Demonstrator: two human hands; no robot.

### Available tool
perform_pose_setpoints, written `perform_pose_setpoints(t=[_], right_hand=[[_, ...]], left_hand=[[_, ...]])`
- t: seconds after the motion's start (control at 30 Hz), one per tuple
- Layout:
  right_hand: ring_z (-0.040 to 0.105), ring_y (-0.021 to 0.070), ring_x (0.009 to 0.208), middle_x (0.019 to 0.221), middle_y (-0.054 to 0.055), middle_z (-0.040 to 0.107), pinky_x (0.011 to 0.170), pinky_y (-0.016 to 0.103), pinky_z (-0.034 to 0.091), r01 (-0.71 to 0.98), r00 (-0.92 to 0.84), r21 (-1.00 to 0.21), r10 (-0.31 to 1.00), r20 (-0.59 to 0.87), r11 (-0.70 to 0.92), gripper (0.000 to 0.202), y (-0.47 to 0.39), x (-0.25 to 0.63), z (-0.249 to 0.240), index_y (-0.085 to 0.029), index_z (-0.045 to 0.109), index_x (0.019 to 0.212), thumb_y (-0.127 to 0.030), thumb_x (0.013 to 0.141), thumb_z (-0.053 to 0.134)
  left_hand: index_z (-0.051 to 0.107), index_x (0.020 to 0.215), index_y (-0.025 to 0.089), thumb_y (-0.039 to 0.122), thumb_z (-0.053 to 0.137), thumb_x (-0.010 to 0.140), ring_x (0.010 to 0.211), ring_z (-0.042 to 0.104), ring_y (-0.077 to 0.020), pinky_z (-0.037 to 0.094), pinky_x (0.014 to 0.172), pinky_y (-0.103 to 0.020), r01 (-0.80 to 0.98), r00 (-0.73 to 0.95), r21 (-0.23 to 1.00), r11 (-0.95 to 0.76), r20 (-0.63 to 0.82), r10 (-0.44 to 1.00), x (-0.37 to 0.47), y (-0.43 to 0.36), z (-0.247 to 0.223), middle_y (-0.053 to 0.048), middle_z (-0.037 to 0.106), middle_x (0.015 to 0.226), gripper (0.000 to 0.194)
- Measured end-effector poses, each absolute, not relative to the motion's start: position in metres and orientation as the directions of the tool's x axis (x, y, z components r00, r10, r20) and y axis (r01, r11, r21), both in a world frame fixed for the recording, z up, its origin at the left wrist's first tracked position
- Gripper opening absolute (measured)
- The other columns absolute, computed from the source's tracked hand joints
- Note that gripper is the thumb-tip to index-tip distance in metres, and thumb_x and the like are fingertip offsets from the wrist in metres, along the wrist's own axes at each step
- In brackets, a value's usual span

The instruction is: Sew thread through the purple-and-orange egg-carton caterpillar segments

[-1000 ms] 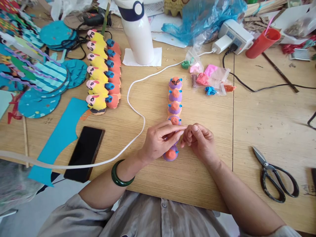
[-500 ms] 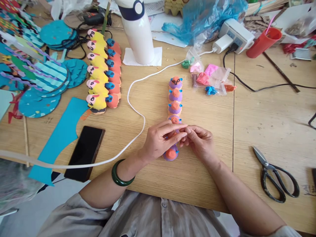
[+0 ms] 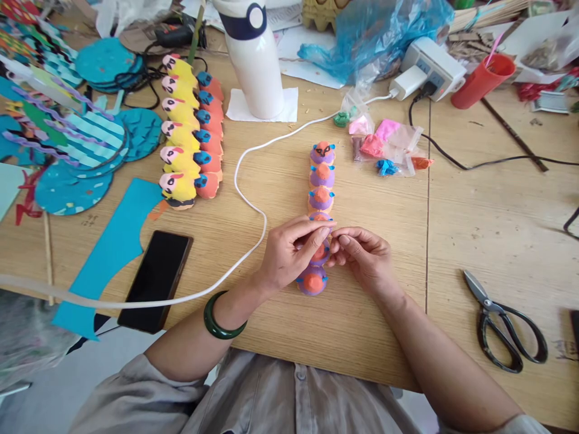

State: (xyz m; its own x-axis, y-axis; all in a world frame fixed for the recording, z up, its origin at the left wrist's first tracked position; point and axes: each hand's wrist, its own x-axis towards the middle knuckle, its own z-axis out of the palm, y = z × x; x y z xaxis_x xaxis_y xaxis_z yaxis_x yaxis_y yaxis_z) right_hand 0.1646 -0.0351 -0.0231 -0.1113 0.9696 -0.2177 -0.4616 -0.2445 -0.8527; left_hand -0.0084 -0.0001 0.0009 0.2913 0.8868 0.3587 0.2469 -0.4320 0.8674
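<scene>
A: yo, where's the purple-orange row (image 3: 321,196)?
B: right of the phone (image 3: 157,271), same as the left hand (image 3: 286,250); right hand (image 3: 367,253) is further right. fingertips drawn close on both, can't tell if they're holding anything

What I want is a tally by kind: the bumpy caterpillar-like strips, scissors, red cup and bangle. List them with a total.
Bumpy caterpillar-like strips: 3 (purple-and-orange strip, yellow strip, coral strip)
Scissors: 1 pair
Red cup: 1
Bangle: 1
Total: 6
</scene>
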Motion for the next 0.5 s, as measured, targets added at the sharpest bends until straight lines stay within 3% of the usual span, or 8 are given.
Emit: perform_pose_setpoints(t=[0.27, 0.5], right_hand=[[0.067, 0.0089, 0.061, 0.081, -0.002, 0.077, 0.066, 0.026, 0.064, -0.493, -0.094, -0.837, 0.971, -0.221, -0.238, 0.015, -0.0333, 0.1644, -0.0253, -0.025, 0.08, 0.095, -0.034, 0.084, 0.083], [0.071, 0.0109, 0.067, 0.087, -0.001, 0.079, 0.067, 0.027, 0.065, -0.505, -0.101, -0.825, 0.967, -0.234, -0.252, 0.021, -0.032, 0.1624, -0.0224, -0.026, 0.079, 0.096, -0.032, 0.078, 0.087]], left_hand=[[0.079, 0.106, 0.019, 0.02, 0.064, 0.099, 0.089, 0.074, -0.0123, 0.058, 0.08, -0.022, 0.224, 0.295, 0.878, -0.424, 0.354, 0.888, -0.0087, 0.0011, -0.0032, -0.003, 0.08, 0.092, 0.017], [0.079, 0.108, 0.02, 0.023, 0.064, 0.099, 0.087, 0.074, -0.0127, 0.058, 0.077, -0.022, 0.228, 0.301, 0.879, -0.419, 0.346, 0.889, -0.0091, 0.0006, -0.0073, -0.004, 0.08, 0.094, 0.018]])
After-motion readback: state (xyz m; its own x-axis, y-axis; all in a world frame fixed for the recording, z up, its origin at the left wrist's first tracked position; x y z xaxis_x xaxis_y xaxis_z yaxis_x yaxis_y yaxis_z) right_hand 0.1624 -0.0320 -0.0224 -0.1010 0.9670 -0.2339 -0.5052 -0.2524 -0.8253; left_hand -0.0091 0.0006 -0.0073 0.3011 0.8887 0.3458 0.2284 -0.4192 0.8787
